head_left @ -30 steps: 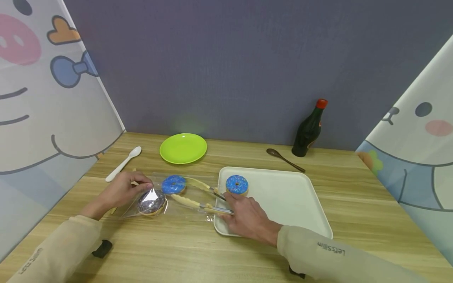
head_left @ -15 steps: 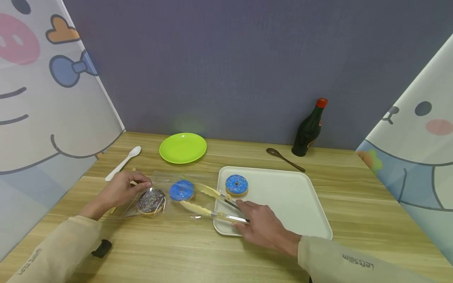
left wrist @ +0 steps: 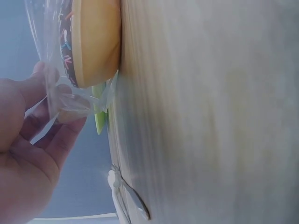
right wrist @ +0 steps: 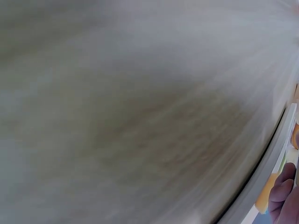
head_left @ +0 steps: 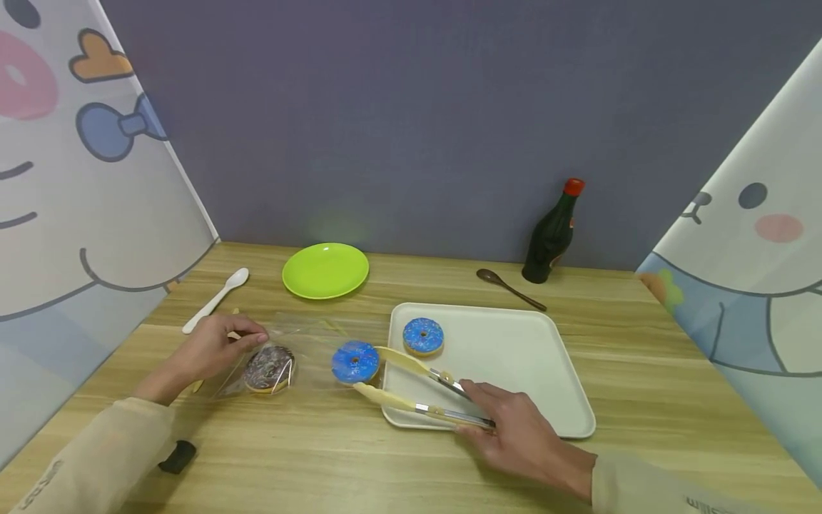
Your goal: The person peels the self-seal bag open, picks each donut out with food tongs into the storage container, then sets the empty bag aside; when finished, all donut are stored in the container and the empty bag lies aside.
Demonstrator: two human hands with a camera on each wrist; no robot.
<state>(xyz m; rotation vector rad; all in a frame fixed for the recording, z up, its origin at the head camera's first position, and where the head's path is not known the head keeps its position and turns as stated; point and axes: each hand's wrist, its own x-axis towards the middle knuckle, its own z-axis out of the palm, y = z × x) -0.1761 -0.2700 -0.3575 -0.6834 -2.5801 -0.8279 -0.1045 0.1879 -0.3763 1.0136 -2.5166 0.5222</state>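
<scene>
My left hand [head_left: 208,351] pinches the left end of a clear plastic bag [head_left: 308,371] lying on the table. Inside it sits a donut with dark chocolate icing [head_left: 270,368], whose sprinkles also show in the left wrist view. A blue-iced donut [head_left: 356,362] is at the bag's right end, between the pale yellow tips of the tongs [head_left: 392,397]; whether film still covers it I cannot tell. The right hand [head_left: 516,434] grips the tongs' metal handles over the tray's front left part. Another blue donut [head_left: 423,336] rests in the tray's back left corner.
The white tray [head_left: 507,343] lies right of the bag. Behind are a green plate [head_left: 325,270], a brown spoon [head_left: 510,288] and a dark bottle with a red cap [head_left: 549,239]. A white spoon [head_left: 215,300] lies at left. A black object [head_left: 178,457] is near the front.
The right hand and tongs have moved right and toward the front, and the blue donut has slid right, away from the chocolate donut. My left hand keeps its hold on the bag.
</scene>
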